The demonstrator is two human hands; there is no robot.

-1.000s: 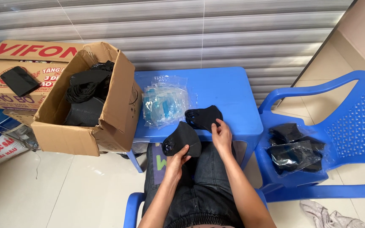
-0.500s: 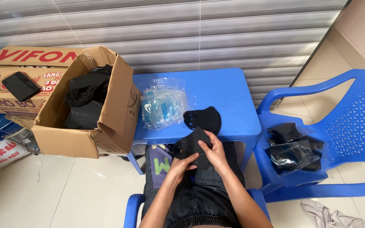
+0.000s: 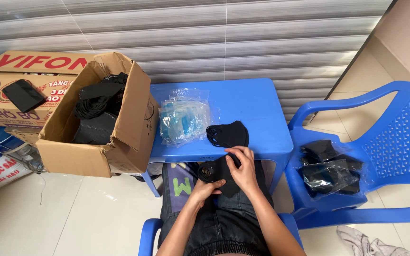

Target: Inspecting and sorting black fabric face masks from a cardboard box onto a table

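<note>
Both hands hold a black cloth face mask (image 3: pixel 220 174) over my lap, just in front of the blue plastic table (image 3: pixel 257 109). My left hand (image 3: pixel 206 189) grips its lower left part. My right hand (image 3: pixel 244 167) lies over its right side, fingers pressing it flat. A second black mask (image 3: pixel 228 134) lies on the table's near edge, just beyond my right hand. A stack of clear plastic bags (image 3: pixel 183 119) lies on the table to its left.
An open cardboard box (image 3: pixel 124 137) with several black masks stands left of the table, with closed printed boxes (image 3: pixel 20 76) and a black phone (image 3: pixel 23 95) behind it. A blue plastic chair (image 3: pixel 390 142) on the right holds bagged black masks (image 3: pixel 329 171). A cloth (image 3: pixel 371 245) lies on the floor.
My right hand left the mask on the table and came back to the mask on my lap. Both hands have drawn that mask closer and lower, folding it together.
</note>
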